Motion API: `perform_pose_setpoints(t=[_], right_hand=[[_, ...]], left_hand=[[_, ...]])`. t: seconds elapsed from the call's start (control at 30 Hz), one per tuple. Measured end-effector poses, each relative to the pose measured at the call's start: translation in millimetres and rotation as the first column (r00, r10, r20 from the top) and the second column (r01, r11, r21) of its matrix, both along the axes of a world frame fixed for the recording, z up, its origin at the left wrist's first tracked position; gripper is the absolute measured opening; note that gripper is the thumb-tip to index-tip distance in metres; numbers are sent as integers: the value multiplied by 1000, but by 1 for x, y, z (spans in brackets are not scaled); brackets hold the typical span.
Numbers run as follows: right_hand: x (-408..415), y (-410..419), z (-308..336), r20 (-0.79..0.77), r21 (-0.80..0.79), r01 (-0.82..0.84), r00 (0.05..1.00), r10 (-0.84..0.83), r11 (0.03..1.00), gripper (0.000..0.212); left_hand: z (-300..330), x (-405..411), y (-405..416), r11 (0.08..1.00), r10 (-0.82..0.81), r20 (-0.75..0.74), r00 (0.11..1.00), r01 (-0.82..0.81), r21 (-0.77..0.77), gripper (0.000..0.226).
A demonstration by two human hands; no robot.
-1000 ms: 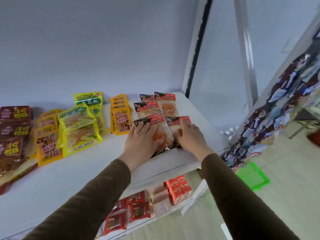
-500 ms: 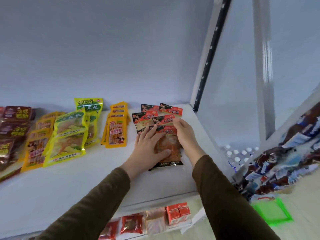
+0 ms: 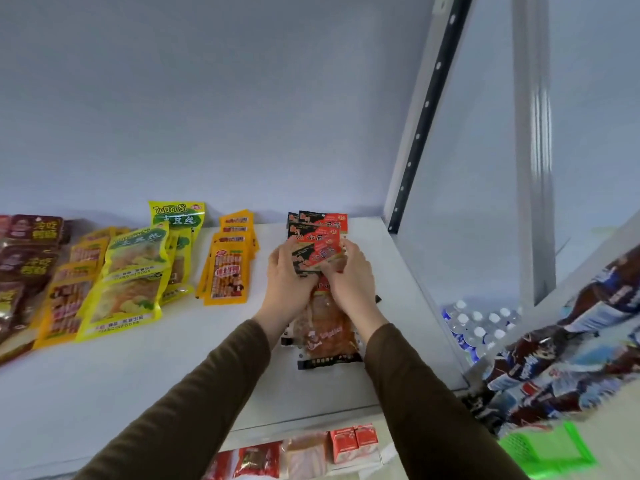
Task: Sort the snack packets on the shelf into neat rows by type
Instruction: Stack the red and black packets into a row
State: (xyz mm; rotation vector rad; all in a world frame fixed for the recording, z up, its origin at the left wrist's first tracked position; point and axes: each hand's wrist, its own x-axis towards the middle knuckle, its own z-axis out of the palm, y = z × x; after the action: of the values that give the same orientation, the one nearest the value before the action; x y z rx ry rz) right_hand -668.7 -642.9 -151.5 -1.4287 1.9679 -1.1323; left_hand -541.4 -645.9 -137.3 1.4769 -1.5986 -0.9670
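Nearest me, at 6 o'clock below the shelf edge, I see a lower shelf with red packets and two small red cartons. My two brown sleeves rise from there toward the centre.

Just past the wrists, the clear-fronted bottom packet of the red-and-black stack lies flat on the white shelf, its black lower edge pointing at me. My left hand rests on the stack's left side, fingers curled around the edge of the packets. My right hand sits on the right side, fingers bent over a red-and-black packet that both hands grip between them, tilted slightly. Beyond the fingertips, at 12 o'clock, at least three more red-and-black headers fan out; I cannot tell the exact number under the hands.

At 10 o'clock stands a row of orange packets, about four overlapping. Further toward 9 o'clock lie three yellow-green packets, then more orange ones, then three dark brown packets at the frame edge.

At 3 o'clock, beyond the shelf's upright post, bottled water sits low on the floor.
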Motion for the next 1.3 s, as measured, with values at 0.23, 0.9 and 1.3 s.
perform_pose_setpoints(t=[0.23,0.9,1.3], right_hand=[[8,-25,9,333,-42,25,943,-10,999,52],[-22,-35,39,-231,332,-25,967,108,943,49],[-4,-84,25,236,182,76,964,-119,980,39]], left_hand=[[19,0,-34,900,305,-532,790,-55,433,84],[9,1,-54,977,96,-211,973,-51,209,126],[36,1,-102,871,184,-351,918,13,491,24]])
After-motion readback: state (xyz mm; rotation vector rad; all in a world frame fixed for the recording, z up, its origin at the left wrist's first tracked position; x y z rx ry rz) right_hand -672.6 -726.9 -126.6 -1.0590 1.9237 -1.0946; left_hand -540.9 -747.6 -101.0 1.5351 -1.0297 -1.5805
